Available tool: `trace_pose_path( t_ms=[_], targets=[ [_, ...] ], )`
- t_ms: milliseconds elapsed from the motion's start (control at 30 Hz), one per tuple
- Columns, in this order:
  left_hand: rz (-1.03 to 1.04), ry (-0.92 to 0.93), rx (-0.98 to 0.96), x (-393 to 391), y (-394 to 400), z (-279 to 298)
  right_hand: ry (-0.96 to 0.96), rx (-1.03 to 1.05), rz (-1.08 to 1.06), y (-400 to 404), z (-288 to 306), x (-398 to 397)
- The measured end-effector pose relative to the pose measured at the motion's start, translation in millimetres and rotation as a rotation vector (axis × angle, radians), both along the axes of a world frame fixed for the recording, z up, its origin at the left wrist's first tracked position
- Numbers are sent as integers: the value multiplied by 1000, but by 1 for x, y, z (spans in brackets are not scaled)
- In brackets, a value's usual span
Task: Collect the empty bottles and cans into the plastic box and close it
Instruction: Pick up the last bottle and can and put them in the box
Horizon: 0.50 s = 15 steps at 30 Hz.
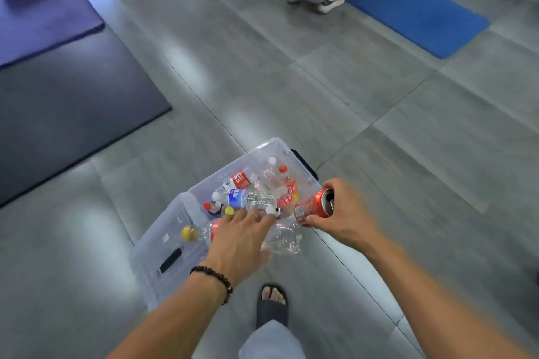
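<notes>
We are mid-collection: our left hand (242, 239) hangs over the plastic box (186, 242), fingers loose and holding nothing, above the bottles (248, 198) inside. Our right hand (341, 213) clasps a red can (315, 207) at the box's right rim — next, tip it in.

head view | worn high, tilted down-forward | near hands, floor (379, 114) beyond
</notes>
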<state>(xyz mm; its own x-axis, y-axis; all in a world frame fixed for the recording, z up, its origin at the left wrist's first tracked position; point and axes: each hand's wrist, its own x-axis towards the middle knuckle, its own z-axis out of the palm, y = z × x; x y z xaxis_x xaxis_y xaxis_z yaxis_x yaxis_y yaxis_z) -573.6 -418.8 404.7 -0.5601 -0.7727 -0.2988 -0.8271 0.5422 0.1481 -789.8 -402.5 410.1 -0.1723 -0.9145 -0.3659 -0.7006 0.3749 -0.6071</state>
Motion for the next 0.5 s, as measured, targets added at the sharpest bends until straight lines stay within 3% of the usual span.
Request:
trace_pose_path(
  t_ms=[200,500],
  targets=[
    [-48,-9,87,-16,-74,-128,79,102,35,-92,-136,-10],
    [30,-68,67,-23,-110,-255,273,183,127,-124,-252,-1]
  ],
)
